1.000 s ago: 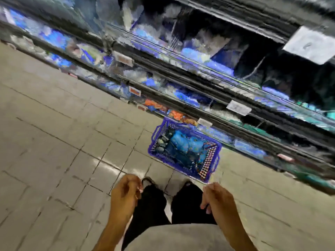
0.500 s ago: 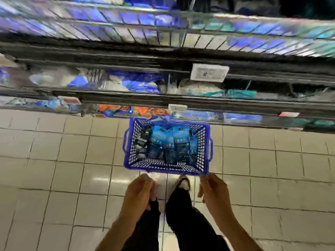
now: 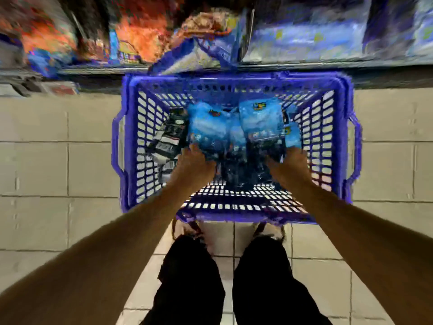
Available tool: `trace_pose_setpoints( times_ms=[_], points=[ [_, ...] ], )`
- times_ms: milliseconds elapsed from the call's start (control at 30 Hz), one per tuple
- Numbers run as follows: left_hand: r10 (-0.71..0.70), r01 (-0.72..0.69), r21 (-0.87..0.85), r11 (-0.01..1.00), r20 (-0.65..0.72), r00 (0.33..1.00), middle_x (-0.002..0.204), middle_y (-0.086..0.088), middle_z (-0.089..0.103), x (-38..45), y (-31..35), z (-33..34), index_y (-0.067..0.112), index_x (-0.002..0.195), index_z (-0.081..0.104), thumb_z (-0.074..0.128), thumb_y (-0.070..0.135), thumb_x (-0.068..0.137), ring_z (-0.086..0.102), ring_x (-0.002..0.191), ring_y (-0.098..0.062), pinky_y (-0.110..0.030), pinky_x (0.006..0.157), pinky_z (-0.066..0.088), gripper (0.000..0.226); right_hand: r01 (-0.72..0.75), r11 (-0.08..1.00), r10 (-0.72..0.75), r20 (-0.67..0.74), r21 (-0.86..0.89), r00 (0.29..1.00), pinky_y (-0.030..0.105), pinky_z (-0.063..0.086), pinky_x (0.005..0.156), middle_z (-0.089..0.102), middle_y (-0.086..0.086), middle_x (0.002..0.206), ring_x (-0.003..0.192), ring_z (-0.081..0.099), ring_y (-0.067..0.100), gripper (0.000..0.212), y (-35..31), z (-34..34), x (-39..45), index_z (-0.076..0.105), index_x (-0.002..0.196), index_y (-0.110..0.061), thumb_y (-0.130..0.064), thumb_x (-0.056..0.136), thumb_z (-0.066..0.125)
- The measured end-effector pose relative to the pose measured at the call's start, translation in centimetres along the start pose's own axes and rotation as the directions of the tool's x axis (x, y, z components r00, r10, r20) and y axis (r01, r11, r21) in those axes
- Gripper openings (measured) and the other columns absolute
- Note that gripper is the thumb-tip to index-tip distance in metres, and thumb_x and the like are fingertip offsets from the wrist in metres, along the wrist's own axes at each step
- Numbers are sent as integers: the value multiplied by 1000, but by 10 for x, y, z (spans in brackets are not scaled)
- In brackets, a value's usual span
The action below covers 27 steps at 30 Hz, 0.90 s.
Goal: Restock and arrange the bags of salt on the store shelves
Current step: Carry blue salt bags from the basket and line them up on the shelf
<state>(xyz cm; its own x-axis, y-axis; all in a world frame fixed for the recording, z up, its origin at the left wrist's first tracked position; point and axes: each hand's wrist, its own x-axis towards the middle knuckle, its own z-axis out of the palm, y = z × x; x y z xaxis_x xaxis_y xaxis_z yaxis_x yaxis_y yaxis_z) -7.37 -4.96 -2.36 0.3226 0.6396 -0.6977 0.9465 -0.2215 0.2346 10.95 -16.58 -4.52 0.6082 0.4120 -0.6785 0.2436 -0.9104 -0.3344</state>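
Reaching into basket (image 3: 234, 85) on floor (image 3: 46, 172) below shelf (image 3: 304, 64): my left hand (image 3: 195, 163) and right hand (image 3: 291, 160) touch the blue salt bags (image 3: 234, 127). Grip hidden by blur; I cannot tell.

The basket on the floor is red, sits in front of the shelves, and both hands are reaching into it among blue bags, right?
Not quite: the basket is purple-blue, not red, as the head view shows. The rest holds: it stands on the tiled floor before the shelves, and the left hand and right hand are both down inside it among the blue bags.
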Motion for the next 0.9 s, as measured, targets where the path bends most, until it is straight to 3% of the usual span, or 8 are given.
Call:
trace_pose_setpoints(
  times_ms=[233, 367, 500, 567, 600, 633, 700, 900],
  points=[
    [-20, 24, 17, 1000, -219, 976, 155, -22, 32, 64, 3, 32, -4, 153, 18, 71, 39, 90, 38, 141, -39, -47, 113, 35, 93, -145, 987, 131, -179, -65, 975, 50, 37, 110, 43, 18, 144, 136, 41, 38, 109, -2, 33, 59, 35, 143, -3, -61, 65, 85],
    [-95, 142, 153, 978, -283, 955, 145, -24, 41, 56, 6, 49, -2, 149, 23, 78, 58, 78, 44, 132, -39, -48, 108, 38, 108, -127, 983, 142, -114, 133, 983, 44, 52, 97, 62, 11, 127, 117, 60, 29, 93, 5, 35, 66, 54, 128, -10, -58, 57, 91],
    [-240, 257, 166, 952, -112, 964, 148, -19, 51, 57, 6, 58, -5, 156, 10, 72, 78, 68, 48, 138, -35, -49, 117, 23, 137, -131, 930, 160, -57, 342, 985, 34, 56, 81, 73, 4, 105, 94, 67, 20, 64, 9, 43, 52, 71, 112, -12, -43, 61, 94],
    [-313, 313, 8, 950, 8, 950, 139, -13, 62, 62, 4, 62, 0, 155, 24, 75, 76, 68, 58, 130, -30, -47, 117, 28, 126, -170, 842, 188, 17, 513, 982, 43, 60, 86, 76, 9, 104, 95, 72, 26, 53, 10, 50, 47, 73, 108, -8, -25, 63, 95],
    [-346, 351, -128, 928, 62, 936, 129, -11, 68, 65, 2, 64, 5, 146, 44, 82, 69, 66, 65, 117, -28, -43, 108, 44, 109, -185, 804, 192, 49, 566, 980, 49, 61, 85, 76, 10, 104, 95, 73, 30, 51, 11, 52, 46, 72, 108, -7, -18, 63, 95],
    [-364, 371, -271, 888, 77, 928, 113, -7, 73, 68, -1, 66, 9, 128, 60, 87, 62, 64, 70, 97, -24, -34, 85, 55, 87, -185, 794, 185, 61, 579, 981, 52, 60, 84, 76, 10, 104, 96, 73, 32, 51, 11, 53, 45, 72, 108, -8, -14, 62, 95],
    [-336, 334, -427, 840, 73, 939, 81, 5, 66, 72, -10, 65, 18, 97, 64, 92, 51, 64, 59, 65, -12, -17, 48, 44, 54, -160, 806, 150, 64, 570, 987, 49, 60, 89, 76, 7, 105, 99, 72, 28, 52, 15, 52, 46, 70, 109, -10, -8, 62, 93],
    [-183, 301, -757, 581, 239, 954, 85, 12, 79, 49, -21, 44, 20, 87, 75, 94, 14, 65, 73, 73, -2, -14, 64, 55, 30, -178, 768, 80, 185, 615, 980, 47, 60, 91, 77, 9, 106, 99, 74, 29, 53, 22, 12, 19, 69, 116, -8, 6, 67, 85]
  ],
)
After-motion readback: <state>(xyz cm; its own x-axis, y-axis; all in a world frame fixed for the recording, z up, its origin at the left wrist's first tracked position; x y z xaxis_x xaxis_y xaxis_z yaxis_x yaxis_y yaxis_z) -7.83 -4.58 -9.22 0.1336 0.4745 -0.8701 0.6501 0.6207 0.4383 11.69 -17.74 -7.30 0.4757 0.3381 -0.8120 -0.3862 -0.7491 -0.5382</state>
